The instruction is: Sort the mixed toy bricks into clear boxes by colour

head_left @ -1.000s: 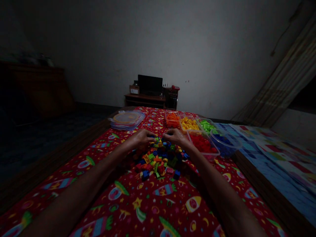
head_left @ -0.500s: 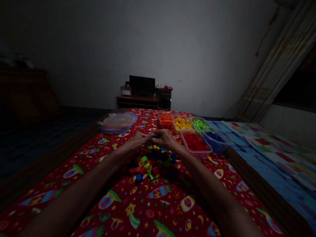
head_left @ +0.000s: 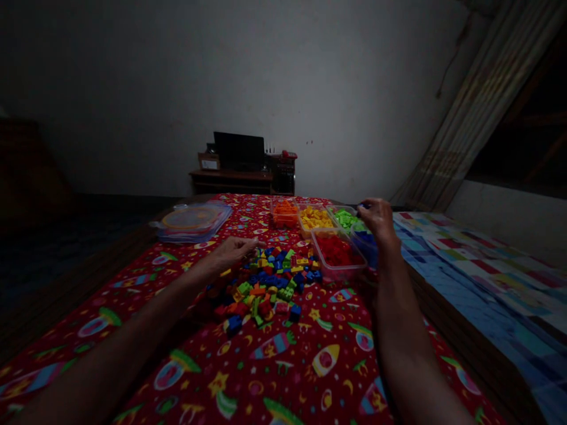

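My right hand (head_left: 380,219) is raised above the round tub of blue bricks (head_left: 367,241), its fingers pinched on a small dark blue brick (head_left: 364,206). My left hand (head_left: 237,250) hovers at the back left edge of a mixed pile of toy bricks (head_left: 270,283). Its fingers are pressed together, and whatever they may hold is too dark and small to make out. The pile lies loose on the red patterned cloth (head_left: 283,378), with blue, green, yellow, red and orange bricks jumbled together.
Clear boxes hold red (head_left: 339,252), yellow (head_left: 316,218), green (head_left: 345,219) and orange bricks (head_left: 285,212), sorted by colour. Stacked plastic lids (head_left: 192,221) lie at the back left. A bed with blue and checkered covers (head_left: 469,265) stands right of the table.
My hands were together above the pile and have parted. The right one has swung right to the blue tub with a blue brick; the left stays near the pile. The view has turned slightly right.
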A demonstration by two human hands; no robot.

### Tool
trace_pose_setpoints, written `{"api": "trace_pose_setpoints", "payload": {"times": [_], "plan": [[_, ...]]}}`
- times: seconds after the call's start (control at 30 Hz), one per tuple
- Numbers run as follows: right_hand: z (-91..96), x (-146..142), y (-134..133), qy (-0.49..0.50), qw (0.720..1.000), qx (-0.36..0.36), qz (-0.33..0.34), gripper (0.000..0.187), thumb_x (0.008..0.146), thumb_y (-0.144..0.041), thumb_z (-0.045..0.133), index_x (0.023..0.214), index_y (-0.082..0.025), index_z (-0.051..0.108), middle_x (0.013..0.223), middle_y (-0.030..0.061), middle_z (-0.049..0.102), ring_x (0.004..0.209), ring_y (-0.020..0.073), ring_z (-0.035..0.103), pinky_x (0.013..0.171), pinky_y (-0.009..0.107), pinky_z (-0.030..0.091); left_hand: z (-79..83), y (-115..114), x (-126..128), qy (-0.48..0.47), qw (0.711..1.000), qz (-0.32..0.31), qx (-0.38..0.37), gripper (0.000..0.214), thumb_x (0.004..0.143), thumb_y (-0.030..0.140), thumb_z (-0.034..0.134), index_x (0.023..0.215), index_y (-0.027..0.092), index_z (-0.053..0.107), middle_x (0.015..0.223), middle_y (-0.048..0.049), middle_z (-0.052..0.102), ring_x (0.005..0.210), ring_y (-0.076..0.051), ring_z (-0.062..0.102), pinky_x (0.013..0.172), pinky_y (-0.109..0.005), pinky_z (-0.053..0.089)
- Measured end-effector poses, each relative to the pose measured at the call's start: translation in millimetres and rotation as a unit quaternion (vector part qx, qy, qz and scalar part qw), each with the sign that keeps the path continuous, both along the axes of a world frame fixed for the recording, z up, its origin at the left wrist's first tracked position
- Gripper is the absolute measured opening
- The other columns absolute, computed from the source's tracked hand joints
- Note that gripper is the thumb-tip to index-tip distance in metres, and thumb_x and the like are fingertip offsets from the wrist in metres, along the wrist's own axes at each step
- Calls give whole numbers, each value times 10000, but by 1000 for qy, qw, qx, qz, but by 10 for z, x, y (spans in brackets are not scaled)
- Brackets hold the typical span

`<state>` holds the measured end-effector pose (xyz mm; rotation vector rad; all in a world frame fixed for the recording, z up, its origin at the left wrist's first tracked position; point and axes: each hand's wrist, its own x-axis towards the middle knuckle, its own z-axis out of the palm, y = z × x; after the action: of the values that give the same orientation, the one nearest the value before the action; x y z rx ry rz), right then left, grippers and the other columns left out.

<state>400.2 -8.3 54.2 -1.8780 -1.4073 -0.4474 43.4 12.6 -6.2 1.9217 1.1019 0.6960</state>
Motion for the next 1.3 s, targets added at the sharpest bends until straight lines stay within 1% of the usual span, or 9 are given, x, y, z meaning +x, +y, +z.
{"api": "trace_pose_setpoints", "payload": {"times": [0.17,0.23,0.33,0.43,0.57,0.67,0.83,1.07,1.3], "plan": [[-183,482,-117,24,987,-77,-137,252,722,-202,523,821,-101,731,833,201,685,785,264,634,681,351,467,-22,51,-20,73,996,-6,54,704,723,717,396,949,115,683,629,-5,581,563,-131,497,506,-220,379],[-212,506,-125,47,982,-121,-135,233,726,-224,529,763,-109,728,782,190,680,751,260,629,664,351,462,29,6,-5,105,988,-3,113,644,779,666,374,957,131,684,706,-25,633,657,-166,556,576,-238,431],[-159,448,-124,61,990,-80,-96,259,742,-221,496,795,-110,725,772,160,683,770,247,626,688,335,456,132,-204,98,138,962,-35,231,502,852,540,388,1043,166,664,979,-67,673,903,-217,593,776,-288,468],[-30,343,-134,50,997,1,-58,303,766,-209,437,784,-99,718,736,149,683,748,230,623,700,312,447,145,-583,268,144,927,-158,309,414,911,414,367,1204,207,574,1214,-80,596,1107,-209,539,944,-319,419],[142,160,-156,30,998,49,-24,330,802,-241,406,768,-108,706,726,136,681,722,213,618,707,304,439,-57,-1145,438,189,853,-332,355,445,897,391,446,1326,276,447,1423,-44,417,1335,-223,318,1122,-398,220],[219,-13,-154,16,998,54,9,329,825,-252,403,794,-110,699,752,129,679,724,192,614,718,298,431,-252,-1348,465,206,821,-376,377,452,898,382,443,1344,308,418,1394,-13,459,1349,-208,297,1143,-401,162],[248,-355,-136,-3,997,33,68,329,853,-260,398,836,-108,690,787,137,676,718,179,610,676,273,423,-401,-1053,445,266,816,-296,420,395,930,313,378,1318,293,450,1386,-7,470,1358,-208,276,1139,-421,120],[175,-839,-105,-70,991,-38,111,310,863,-255,402,826,-148,691,810,119,688,717,172,605,638,252,391,-317,-434,480,292,814,-217,452,308,911,312,430,1184,282,569,1371,-28,471,1323,-239,325,1113,-470,183],[-118,-1165,73,-103,936,-201,269,265,824,-158,472,994,-162,676,955,108,688,822,155,617,683,218,407,-177,-333,209,262,852,-196,410,369,939,388,360,1247,291,538,1431,-40,399,1296,-235,368,1079,-442,286]]}}
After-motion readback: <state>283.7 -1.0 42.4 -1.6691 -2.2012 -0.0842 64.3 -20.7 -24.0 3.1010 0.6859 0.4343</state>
